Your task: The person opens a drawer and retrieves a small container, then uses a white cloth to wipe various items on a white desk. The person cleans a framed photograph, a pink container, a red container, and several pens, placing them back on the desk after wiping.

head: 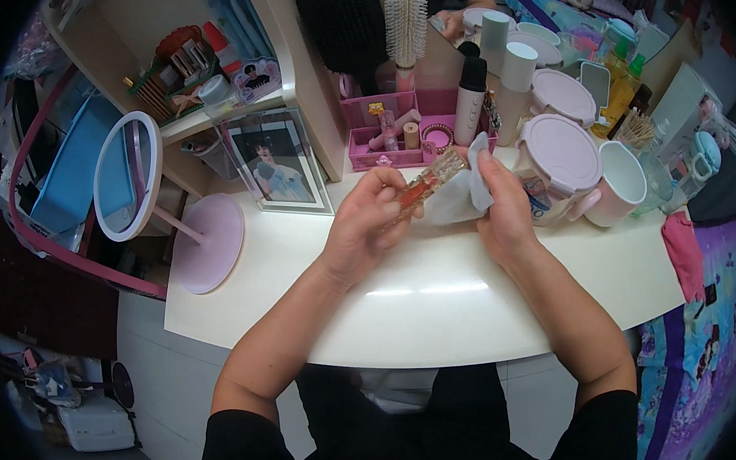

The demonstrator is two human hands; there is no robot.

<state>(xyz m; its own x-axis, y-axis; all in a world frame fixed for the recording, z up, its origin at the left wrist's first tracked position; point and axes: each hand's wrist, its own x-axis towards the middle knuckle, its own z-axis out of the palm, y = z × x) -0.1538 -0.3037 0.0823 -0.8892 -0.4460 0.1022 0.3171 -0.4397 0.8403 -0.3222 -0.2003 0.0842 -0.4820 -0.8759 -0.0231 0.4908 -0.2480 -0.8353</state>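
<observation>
My left hand [372, 220] holds a small clear cosmetic tube with reddish contents [427, 184], tilted up to the right above the white tabletop [426, 319]. Close to its right, my right hand [506, 205] grips a white cloth or wipe [468, 189], which is folded over near my thumb and hangs beside the tube. Just behind both hands stands a pink compartment organizer [373, 159] with small cosmetic tubes, a beaded bracelet [437, 137] and a light-coloured microphone [471, 102].
A round pink-stemmed mirror [151, 177] and a framed photo [277, 161] stand left. Behind are a black paddle brush [344, 24] and a round brush [405, 25]. Right are a pink-lidded container [561, 153], a mug [616, 185], and a pink cloth [684, 255] at the table edge.
</observation>
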